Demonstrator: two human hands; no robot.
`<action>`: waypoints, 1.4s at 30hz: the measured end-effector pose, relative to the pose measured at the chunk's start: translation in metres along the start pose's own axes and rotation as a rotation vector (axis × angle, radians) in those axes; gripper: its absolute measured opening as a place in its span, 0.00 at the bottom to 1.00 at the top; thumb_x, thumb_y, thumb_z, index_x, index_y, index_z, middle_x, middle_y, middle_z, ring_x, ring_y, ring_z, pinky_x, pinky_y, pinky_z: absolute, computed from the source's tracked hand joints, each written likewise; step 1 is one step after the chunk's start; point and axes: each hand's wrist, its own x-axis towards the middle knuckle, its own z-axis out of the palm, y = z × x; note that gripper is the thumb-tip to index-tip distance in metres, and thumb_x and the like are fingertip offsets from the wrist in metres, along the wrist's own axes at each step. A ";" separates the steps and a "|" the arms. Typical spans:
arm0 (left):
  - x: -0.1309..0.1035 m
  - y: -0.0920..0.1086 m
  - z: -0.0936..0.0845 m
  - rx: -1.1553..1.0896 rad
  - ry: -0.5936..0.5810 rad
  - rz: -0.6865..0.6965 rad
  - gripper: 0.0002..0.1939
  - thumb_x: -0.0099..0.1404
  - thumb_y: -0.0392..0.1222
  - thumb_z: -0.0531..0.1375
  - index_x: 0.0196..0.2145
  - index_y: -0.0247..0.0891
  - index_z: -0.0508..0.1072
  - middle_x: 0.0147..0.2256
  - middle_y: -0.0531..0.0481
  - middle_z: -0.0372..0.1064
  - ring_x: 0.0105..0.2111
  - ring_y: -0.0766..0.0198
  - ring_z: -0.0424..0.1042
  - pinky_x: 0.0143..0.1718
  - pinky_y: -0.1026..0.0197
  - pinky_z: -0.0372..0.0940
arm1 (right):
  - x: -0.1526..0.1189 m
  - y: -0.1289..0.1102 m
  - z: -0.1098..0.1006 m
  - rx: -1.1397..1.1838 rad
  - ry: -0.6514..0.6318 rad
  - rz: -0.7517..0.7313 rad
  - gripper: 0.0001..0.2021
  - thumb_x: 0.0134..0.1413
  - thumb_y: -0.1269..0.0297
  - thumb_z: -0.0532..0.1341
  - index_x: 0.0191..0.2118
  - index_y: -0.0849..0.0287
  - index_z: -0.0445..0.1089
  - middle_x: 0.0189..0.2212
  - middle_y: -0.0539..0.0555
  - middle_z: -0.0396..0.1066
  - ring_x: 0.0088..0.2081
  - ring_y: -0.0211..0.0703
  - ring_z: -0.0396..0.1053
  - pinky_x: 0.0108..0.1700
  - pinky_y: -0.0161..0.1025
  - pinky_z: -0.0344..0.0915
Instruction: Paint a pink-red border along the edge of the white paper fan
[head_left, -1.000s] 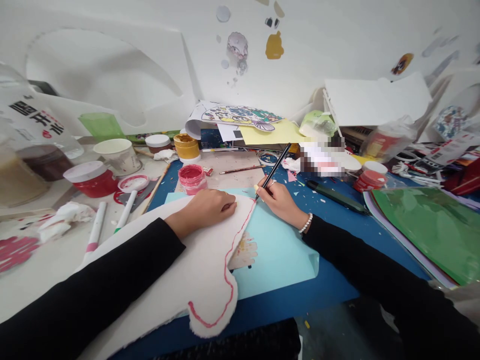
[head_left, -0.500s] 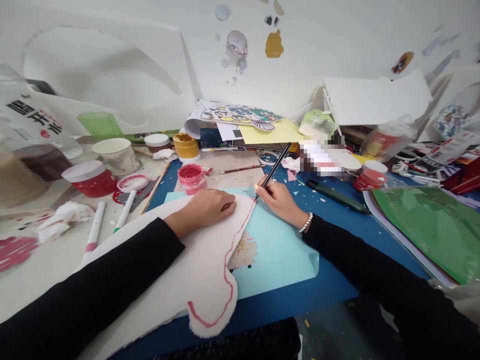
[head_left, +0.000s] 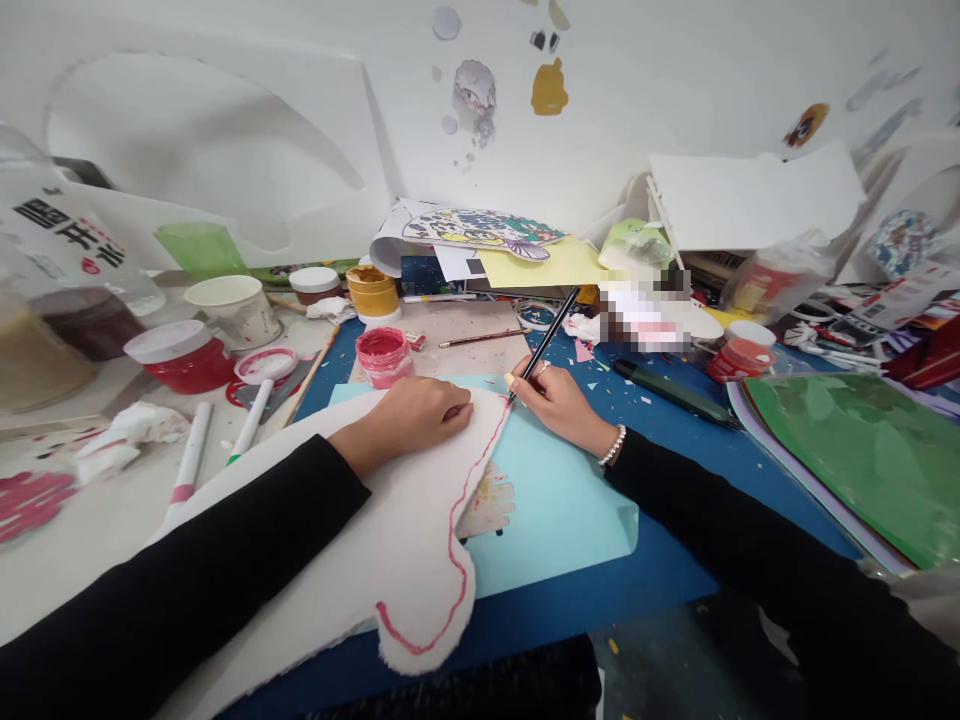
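My right hand (head_left: 561,400) pinches a slim black paintbrush (head_left: 552,333), which slants up and away. Its tip touches the upper right edge of a white cut-out board (head_left: 405,500). Along that edge runs a wavy red painted line (head_left: 463,585), from the lower lobe up to the brush. My left hand (head_left: 420,415) rests on the board in a loose fist, with nothing visible in it. Beneath the board lies a light blue sheet (head_left: 566,510). Just beyond my left hand stands an uncapped jar of red paint (head_left: 385,358).
On the left are a lidded red paint jar (head_left: 180,358), a paper cup (head_left: 234,310) and white markers (head_left: 192,450). A yellow paint jar (head_left: 372,293) stands behind. Right of my hand lie a dark green cutter (head_left: 671,392) and a green folder (head_left: 855,460).
My right hand and the brush have shifted very slightly to the left along the board's edge. My left hand and the board have stayed in place.
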 end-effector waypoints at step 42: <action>0.000 -0.001 0.002 0.047 -0.022 0.010 0.14 0.61 0.40 0.45 0.19 0.37 0.59 0.21 0.50 0.64 0.21 0.67 0.59 0.19 0.63 0.41 | 0.002 0.008 -0.002 0.228 0.125 0.132 0.10 0.56 0.61 0.49 0.29 0.60 0.62 0.19 0.46 0.56 0.21 0.33 0.54 0.26 0.33 0.52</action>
